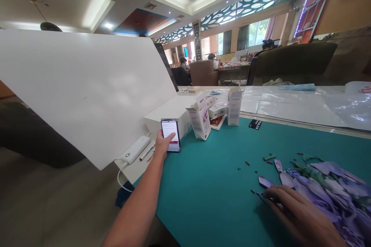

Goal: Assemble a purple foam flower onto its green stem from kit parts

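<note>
My left hand [164,142] is wrapped around a smartphone [171,147], held upright near the table's left edge. Its lit screen faces me, and the thumb lies across it. On the right, my right hand [292,204] is bent low over the table, fingertips pinched at a small purple piece [261,196]; the palm side is hidden. Beside and behind this hand spreads a pile of purple petal-shaped pieces [327,189] with green leaf-like parts [307,170] among them. Small red and green tube-like bits [269,158] are scattered just left of the pile.
Opened white boxes [199,123] stand at the back of the green mat [208,185], near a black card [255,124]. A large white board [87,92] rises on the left. A white power bank [135,149] with a cable and a marker [146,153] lie below it.
</note>
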Action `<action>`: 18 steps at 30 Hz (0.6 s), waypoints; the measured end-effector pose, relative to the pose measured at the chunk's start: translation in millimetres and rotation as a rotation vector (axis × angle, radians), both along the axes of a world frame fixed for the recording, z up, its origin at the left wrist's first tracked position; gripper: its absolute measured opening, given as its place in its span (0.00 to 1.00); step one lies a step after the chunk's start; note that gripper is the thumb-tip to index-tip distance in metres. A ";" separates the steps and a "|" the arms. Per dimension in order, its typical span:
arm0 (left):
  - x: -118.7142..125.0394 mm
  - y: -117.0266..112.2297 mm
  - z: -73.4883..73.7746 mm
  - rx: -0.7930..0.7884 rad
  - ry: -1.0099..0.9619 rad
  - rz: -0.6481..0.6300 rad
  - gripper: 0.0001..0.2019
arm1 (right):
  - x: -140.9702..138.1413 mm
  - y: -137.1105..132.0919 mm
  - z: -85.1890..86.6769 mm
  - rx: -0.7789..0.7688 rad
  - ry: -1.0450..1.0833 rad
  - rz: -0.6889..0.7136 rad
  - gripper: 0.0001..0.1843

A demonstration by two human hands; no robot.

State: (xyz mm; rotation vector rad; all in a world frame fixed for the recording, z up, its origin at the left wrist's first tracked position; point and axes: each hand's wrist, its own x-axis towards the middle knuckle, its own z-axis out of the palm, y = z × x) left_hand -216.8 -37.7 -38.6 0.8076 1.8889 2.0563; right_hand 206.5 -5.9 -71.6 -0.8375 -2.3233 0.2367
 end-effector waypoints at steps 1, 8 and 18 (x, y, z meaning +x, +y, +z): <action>-0.3 0.4 -0.4 0.002 0.000 0.003 0.25 | 0.3 -0.1 -0.3 -0.010 -0.003 -0.005 0.15; 1.4 -1.0 -0.9 0.042 -0.022 -0.023 0.25 | 2.0 1.1 -2.7 -0.057 -0.007 0.002 0.13; 2.3 -6.8 -3.0 0.066 -0.083 -0.081 0.25 | 0.7 1.2 -0.4 -0.026 -0.008 0.005 0.17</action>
